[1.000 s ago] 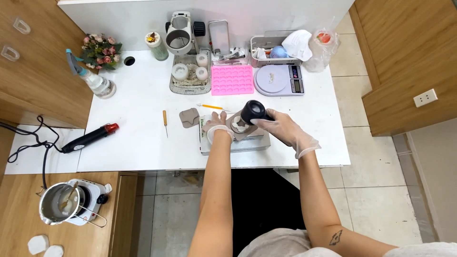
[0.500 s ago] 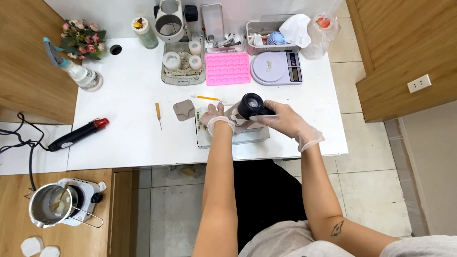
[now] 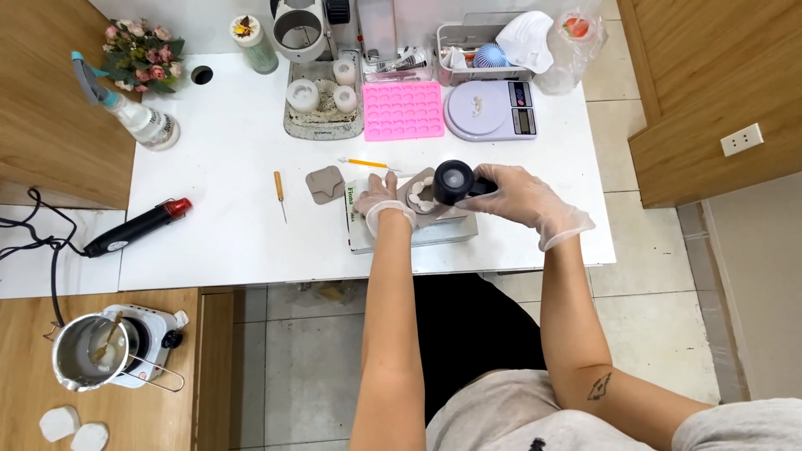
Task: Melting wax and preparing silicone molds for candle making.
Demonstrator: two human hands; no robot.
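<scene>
Black cup [image 3: 454, 181] — tilted, mouth toward camera, above grey mould [image 3: 420, 195] holding white pieces, mould flat on box [image 3: 414, 227]

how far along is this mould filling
Done, it seems: several cavities of the taupe silicone mould already show white fill. In hand: the gloved right hand holds a black round container over that mould, and the gloved left hand steadies it. Left: a second small taupe mould beside it looks unfilled, and the pink silicone tray looks empty.

Clear thin gloves on both hands, grey shirt, small forearm tattoo.
</scene>
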